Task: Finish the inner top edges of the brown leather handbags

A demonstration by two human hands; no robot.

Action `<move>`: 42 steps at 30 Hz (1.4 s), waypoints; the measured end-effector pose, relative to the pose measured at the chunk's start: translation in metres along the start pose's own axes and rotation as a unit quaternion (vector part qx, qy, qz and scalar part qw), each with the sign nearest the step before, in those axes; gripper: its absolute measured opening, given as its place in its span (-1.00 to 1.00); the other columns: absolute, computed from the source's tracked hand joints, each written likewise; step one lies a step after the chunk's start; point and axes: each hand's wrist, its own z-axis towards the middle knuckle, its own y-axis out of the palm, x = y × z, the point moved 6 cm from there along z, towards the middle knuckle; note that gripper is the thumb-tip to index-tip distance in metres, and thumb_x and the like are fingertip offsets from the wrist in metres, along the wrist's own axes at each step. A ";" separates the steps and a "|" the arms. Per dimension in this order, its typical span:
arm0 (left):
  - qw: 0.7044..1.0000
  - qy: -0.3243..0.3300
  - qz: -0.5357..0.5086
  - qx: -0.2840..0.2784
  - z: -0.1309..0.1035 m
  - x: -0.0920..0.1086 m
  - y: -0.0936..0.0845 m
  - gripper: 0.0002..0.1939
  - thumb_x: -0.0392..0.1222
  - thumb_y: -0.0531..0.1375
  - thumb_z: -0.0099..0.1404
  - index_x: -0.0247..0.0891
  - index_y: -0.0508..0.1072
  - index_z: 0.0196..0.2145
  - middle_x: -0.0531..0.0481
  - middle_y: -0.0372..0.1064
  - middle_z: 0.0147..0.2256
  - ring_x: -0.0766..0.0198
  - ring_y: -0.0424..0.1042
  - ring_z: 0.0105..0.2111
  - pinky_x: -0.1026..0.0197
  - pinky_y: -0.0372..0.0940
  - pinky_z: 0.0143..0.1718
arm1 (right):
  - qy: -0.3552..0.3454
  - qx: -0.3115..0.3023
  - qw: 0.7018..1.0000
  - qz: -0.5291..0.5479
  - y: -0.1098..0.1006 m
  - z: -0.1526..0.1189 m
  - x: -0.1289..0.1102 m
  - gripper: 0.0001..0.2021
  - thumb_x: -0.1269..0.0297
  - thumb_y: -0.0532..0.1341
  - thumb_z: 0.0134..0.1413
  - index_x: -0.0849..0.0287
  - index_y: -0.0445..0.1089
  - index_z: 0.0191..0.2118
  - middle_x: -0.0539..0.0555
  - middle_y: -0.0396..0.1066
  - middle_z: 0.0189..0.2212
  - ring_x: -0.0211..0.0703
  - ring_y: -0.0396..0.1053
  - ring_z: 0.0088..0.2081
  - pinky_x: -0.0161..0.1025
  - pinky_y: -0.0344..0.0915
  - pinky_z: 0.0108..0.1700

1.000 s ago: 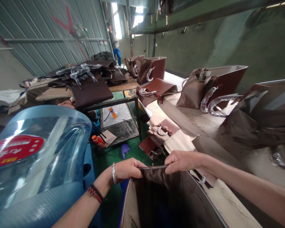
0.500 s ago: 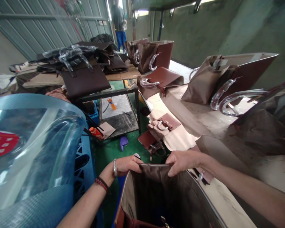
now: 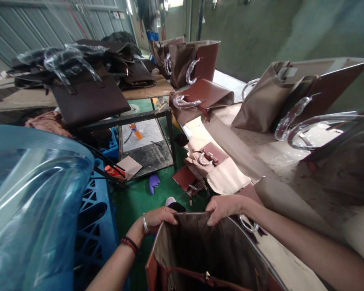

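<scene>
An upright brown handbag [image 3: 200, 242] stands with its mouth towards me, its dark fabric lining showing. My left hand [image 3: 162, 217] pinches the far rim near its left corner; a silver bangle and a dark red bracelet circle that wrist. On the same rim, further right, my right hand [image 3: 226, 207] grips the edge between thumb and fingers. A small metal clasp [image 3: 207, 275] sits on a strap across the near side of the bag. The bag's base lies outside the view.
Large brown bags [image 3: 261, 97] with plastic-wrapped handles stand on the table at right. Dark bags [image 3: 91, 93] are piled at back left. A blue plastic-wrapped roll [image 3: 27, 202] and blue crate [image 3: 94, 226] flank my left. A purple glove [image 3: 153, 184] lies on the green floor. A person [image 3: 148, 20] stands far back.
My view has shifted, so the roll and dark bags sit further left. Both hands keep hold of the bag's rim, and more of its near side with the clasp shows now.
</scene>
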 end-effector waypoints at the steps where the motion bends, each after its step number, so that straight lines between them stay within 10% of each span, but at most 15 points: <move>1: 1.000 0.002 -0.001 0.007 0.002 -0.001 -0.003 -0.81 -0.32 0.15 -0.19 -0.38 0.46 -0.52 -0.02 0.42 -0.57 0.28 0.34 -0.62 0.19 0.24 -0.42 | 0.003 -0.004 1.000 0.008 -0.001 0.003 0.001 -0.78 0.28 0.28 -0.38 0.31 0.39 -0.49 -0.08 0.30 -0.64 -0.38 0.19 -0.60 -0.43 0.14 -0.56; 18: 0.997 0.042 -0.008 0.069 -0.013 -0.004 -0.011 -0.75 -0.30 0.16 -0.20 -0.40 0.47 -0.47 -0.04 0.41 -0.57 0.26 0.33 -0.58 0.25 0.17 -0.48 | 0.017 0.005 1.000 0.006 0.002 -0.008 -0.008 -0.79 0.29 0.20 -0.32 0.26 0.33 -0.43 -0.10 0.27 -0.65 -0.40 0.17 -0.66 -0.45 0.12 -0.63; 30: 0.983 0.139 0.111 0.052 -0.080 0.033 0.045 -0.59 -0.20 0.23 -0.06 -0.35 0.40 -0.19 -0.07 0.44 -0.33 0.23 0.38 -0.32 0.24 0.21 -0.22 | -0.101 0.050 0.984 -0.140 0.029 -0.062 -0.052 -0.84 0.28 0.15 -0.19 0.31 0.27 -0.56 -0.13 0.10 -0.69 -0.42 0.06 -0.59 -0.44 -0.01 -0.57; 34: 0.927 0.184 0.304 0.121 -0.101 0.060 0.072 -0.33 -0.26 0.23 -0.10 -0.31 0.20 0.02 -0.11 0.27 -0.03 0.16 0.23 -0.04 0.17 0.08 0.01 | -0.122 0.035 0.982 -0.137 0.038 -0.069 -0.049 -0.67 0.08 0.20 -0.21 0.32 0.27 -0.55 -0.11 0.11 -0.67 -0.41 0.07 -0.57 -0.43 0.01 -0.54; 42: 0.754 0.259 0.577 0.176 -0.099 0.078 0.131 -0.57 -0.30 0.09 0.03 -0.22 0.35 -0.08 -0.05 0.24 0.00 0.21 0.17 0.02 0.23 0.00 0.09 | -0.123 0.083 0.989 -0.005 0.045 -0.093 -0.020 -0.51 -0.15 0.17 -0.24 0.29 0.25 -0.50 -0.10 0.16 -0.65 -0.40 0.11 -0.58 -0.39 0.10 -0.50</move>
